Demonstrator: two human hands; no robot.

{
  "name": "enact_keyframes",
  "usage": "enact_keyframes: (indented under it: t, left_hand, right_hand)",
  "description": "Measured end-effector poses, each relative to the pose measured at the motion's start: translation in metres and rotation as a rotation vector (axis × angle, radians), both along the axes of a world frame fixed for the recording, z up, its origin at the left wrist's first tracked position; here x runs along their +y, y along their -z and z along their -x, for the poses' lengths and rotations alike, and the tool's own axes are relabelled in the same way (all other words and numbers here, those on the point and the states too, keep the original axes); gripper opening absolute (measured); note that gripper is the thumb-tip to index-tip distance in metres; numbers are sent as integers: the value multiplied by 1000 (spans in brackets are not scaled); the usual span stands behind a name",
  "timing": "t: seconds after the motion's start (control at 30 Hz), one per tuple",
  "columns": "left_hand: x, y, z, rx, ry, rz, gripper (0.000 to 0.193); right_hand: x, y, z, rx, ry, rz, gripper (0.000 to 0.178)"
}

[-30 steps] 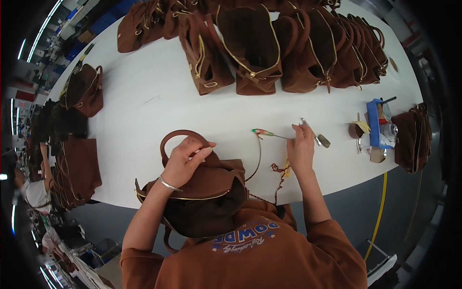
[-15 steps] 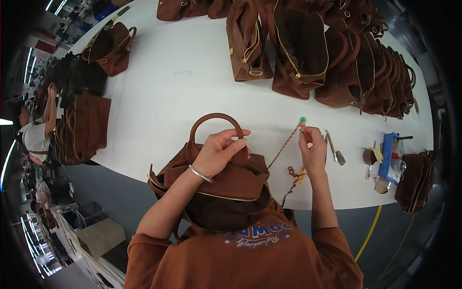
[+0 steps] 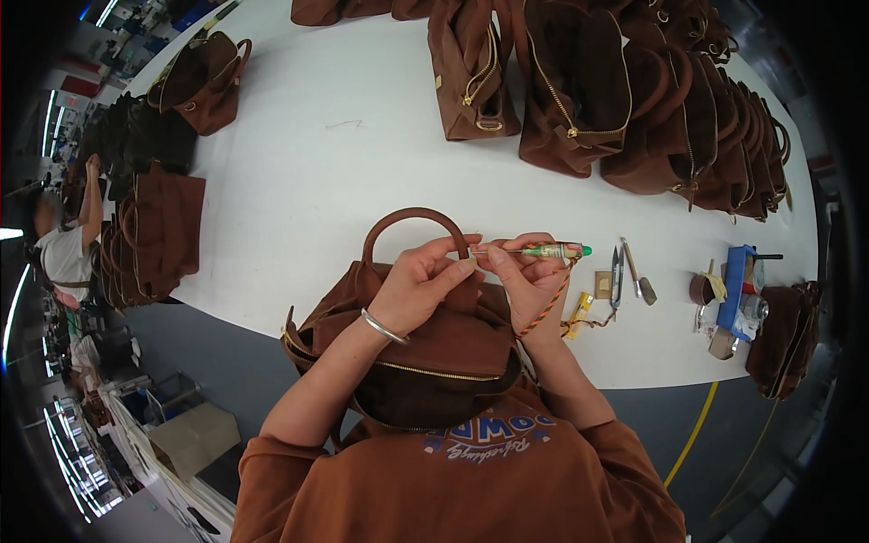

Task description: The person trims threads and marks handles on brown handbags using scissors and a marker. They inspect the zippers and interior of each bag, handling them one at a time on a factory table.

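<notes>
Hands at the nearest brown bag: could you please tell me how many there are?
2: the left hand grips the handle of the bag; the right hand, just beside it, holds a green-ended tool.

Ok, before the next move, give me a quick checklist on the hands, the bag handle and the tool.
1. Left hand gripping the bag handle: ok.
2. Right hand holding the green-ended tool: ok.
3. Tool's thin shaft directed toward the handle: ok.
4. Tool's tip touching the handle: cannot tell, the contact is hidden.
5. Striped cord clear of the right hand: not ok, it crosses in front in this view.
</notes>
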State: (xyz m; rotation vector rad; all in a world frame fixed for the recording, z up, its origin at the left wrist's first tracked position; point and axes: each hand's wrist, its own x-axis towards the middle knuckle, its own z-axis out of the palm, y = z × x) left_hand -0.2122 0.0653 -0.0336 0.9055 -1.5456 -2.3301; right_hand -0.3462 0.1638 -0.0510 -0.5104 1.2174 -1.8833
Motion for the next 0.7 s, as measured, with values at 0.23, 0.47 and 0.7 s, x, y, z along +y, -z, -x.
enact_keyframes:
  t: [0.23, 0.47, 0.7]
  left_hand:
    - [-3, 0, 2, -23, 21, 56, 41]
    - [-5, 13, 0, 19, 25, 31, 40]
    - [-5, 12, 1, 34, 23, 25, 39]
  right_hand:
    - [-2, 2, 0, 60, -12, -32, 13]
    - [-4, 5, -1, 84, -1, -14, 12]
    - [-5, 3, -3, 80, 17, -12, 12]
